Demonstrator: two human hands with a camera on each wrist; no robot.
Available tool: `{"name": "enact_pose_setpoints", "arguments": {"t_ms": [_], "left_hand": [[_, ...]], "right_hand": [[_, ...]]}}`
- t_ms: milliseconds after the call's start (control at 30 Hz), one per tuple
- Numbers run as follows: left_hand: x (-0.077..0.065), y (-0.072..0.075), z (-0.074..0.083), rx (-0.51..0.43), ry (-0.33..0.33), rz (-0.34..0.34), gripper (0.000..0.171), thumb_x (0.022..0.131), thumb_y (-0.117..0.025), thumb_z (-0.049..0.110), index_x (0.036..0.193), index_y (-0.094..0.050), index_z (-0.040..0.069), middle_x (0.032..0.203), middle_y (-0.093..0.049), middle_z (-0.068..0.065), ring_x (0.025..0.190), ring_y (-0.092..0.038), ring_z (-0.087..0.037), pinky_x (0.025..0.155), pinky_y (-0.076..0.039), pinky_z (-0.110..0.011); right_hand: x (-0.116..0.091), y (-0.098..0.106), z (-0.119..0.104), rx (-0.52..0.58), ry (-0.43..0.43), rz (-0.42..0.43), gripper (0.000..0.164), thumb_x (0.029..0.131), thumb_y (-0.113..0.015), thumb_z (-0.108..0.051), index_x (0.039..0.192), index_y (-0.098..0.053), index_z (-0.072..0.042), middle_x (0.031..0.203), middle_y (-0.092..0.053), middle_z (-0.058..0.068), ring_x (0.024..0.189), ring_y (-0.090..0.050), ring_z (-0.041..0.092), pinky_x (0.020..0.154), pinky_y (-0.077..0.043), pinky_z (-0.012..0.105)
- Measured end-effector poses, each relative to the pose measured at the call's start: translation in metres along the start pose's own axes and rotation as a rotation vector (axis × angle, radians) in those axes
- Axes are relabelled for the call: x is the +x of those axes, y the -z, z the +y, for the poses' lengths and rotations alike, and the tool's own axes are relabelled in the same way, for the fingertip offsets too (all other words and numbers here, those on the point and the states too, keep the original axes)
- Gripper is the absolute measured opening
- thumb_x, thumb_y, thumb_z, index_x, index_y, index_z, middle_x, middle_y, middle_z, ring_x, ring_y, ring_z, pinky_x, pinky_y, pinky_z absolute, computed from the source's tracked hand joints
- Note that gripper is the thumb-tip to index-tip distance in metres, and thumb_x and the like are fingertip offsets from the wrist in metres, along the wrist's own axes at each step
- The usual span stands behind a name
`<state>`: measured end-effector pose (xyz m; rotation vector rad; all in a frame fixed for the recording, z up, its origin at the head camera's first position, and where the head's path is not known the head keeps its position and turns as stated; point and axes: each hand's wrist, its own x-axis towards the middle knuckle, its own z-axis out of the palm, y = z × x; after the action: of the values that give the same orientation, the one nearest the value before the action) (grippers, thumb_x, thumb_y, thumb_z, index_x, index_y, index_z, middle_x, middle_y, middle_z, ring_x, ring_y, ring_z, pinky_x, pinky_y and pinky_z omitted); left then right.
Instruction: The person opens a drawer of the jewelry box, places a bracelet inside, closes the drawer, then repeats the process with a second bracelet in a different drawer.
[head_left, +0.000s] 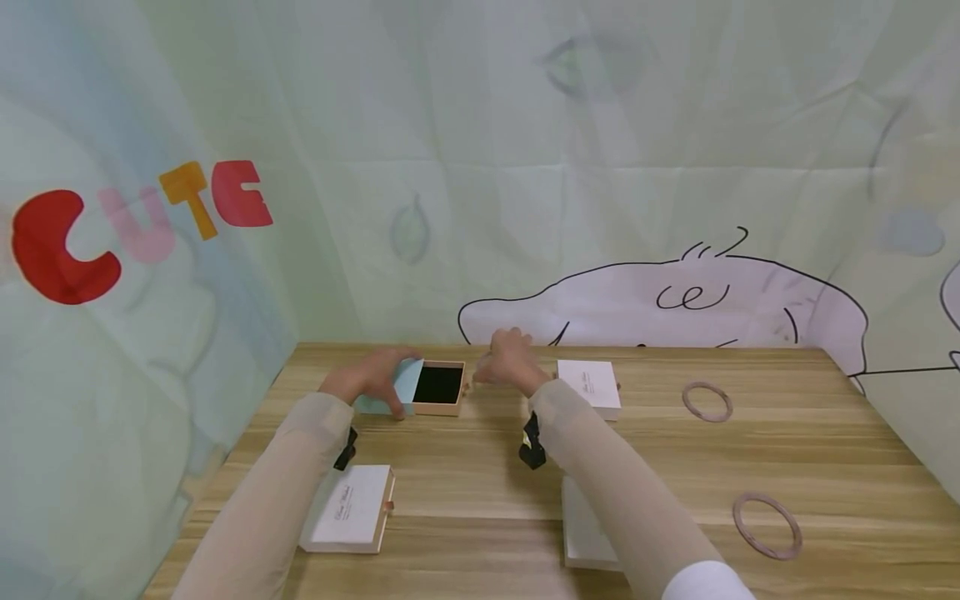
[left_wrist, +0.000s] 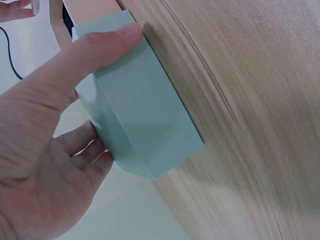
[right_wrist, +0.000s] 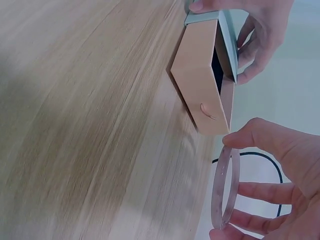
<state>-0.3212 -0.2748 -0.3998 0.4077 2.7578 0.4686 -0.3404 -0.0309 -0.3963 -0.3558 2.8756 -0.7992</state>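
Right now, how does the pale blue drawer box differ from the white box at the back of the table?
The pale blue drawer box is partly open, showing its black interior; the white box looks closed. The left hand grips the pale blue drawer box, while no hand holds the white box. Both are rectangular and rest on the wooden table.

On the right wrist was an angular black wrist piece (head_left: 532, 454) with a small yellowish patch. Beside it, a creased beige cuff (head_left: 562, 412) finished the long beige right sleeve (head_left: 630, 487); farther from it, nearer the elbow, came white cloth (head_left: 708, 581). Left of that wrist piece, the matching left sleeve (head_left: 247, 508) ended beside a second black piece (head_left: 346, 450).
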Motion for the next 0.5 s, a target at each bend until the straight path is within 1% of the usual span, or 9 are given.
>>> {"name": "enact_pose_setpoints", "arguments": {"t_ms": [167,300,367,500], "left_hand": [[0.000,-0.001,-0.001,0.002,-0.014,0.006,0.101,0.062,-0.096,0.013,0.148,-0.043,0.003,0.142,-0.047,-0.022,0.113,-0.048,-0.034,0.095,-0.044,-0.051],[0.000,0.000,-0.001,-0.003,-0.012,0.013,0.101,0.062,-0.096,0.013,0.148,-0.043,0.003,0.138,-0.049,-0.021,0.109,-0.049,-0.033,0.092,-0.044,-0.050],[0.000,0.000,-0.001,-0.006,-0.010,0.013,0.101,0.062,-0.096,0.012,0.148,-0.043,0.004,0.137,-0.050,-0.021,0.107,-0.049,-0.033,0.091,-0.045,-0.050],[0.000,-0.001,-0.001,-0.008,-0.012,0.014,0.100,0.062,-0.096,0.013,0.147,-0.044,0.005,0.137,-0.050,-0.020,0.108,-0.049,-0.033,0.093,-0.044,-0.050]], "right_hand": [[0.002,-0.001,-0.003,-0.040,0.044,0.002,0.036,0.073,-0.086,-0.024,0.090,-0.066,0.000,0.098,-0.054,0.012,0.095,-0.047,0.030,0.082,-0.042,0.041],[0.003,0.000,-0.008,-0.057,0.063,-0.004,0.034,0.075,-0.086,-0.023,0.092,-0.069,0.001,0.100,-0.056,0.012,0.096,-0.048,0.029,0.084,-0.042,0.041],[0.002,0.000,-0.011,-0.057,0.060,-0.007,0.031,0.075,-0.084,-0.022,0.089,-0.069,0.000,0.099,-0.056,0.012,0.095,-0.048,0.029,0.081,-0.042,0.040],[0.003,-0.001,-0.016,-0.041,0.054,-0.008,0.023,0.076,-0.082,-0.021,0.079,-0.067,-0.003,0.097,-0.053,0.011,0.093,-0.046,0.029,0.076,-0.041,0.038]]}}
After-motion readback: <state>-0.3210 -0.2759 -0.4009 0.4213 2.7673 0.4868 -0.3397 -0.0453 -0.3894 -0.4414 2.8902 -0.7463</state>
